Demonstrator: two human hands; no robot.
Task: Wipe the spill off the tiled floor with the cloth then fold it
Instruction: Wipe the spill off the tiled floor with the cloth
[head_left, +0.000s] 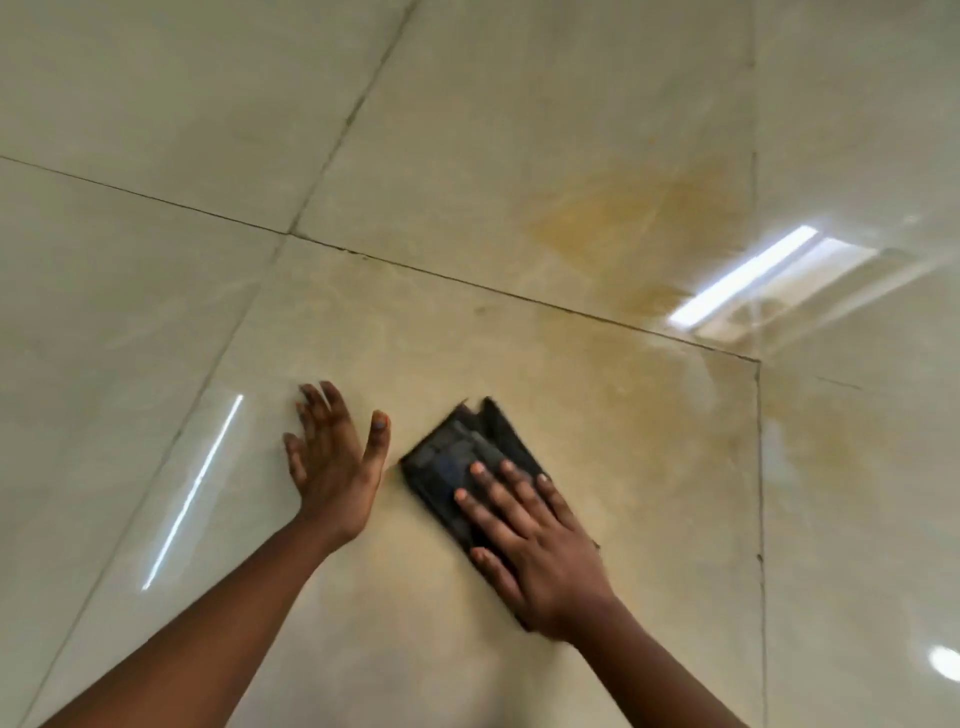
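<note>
Forearms: two bare forearms come in from the bottom edge of the view, nearest of all, one from the bottom-left corner and one from bottom centre-right.
Right hand (540, 556): lies flat, palm down, on the near end of the cloth; fingers straight and spread, pressing it to the floor, not curled round it.
Cloth (462, 462): one dark cloth, bunched into a rough oblong of several layers. Its long axis runs diagonally, from the near right under the palm to the far left, where a frayed corner points away toward the far grout line. It sits on the tile nearest the person, roughly at that tile's middle.
Left hand (332, 462): just beside the cloth on its left, not touching it; fingers spread and straight, holding nothing. It looks to rest on or just over the tile; I cannot tell which.
Floor (156, 286): glossy cream tiles, parts of about six showing, split by dark grout lines (467, 283).
Spill (639, 218): a thin yellowish-brown smear on the tile beyond the far grout line, well apart from the cloth; fainter staining of the same tint spreads on the right-hand tiles.
Reflections: bright strips of ceiling light (743, 275) at the far right, another thin one at the left.
</note>
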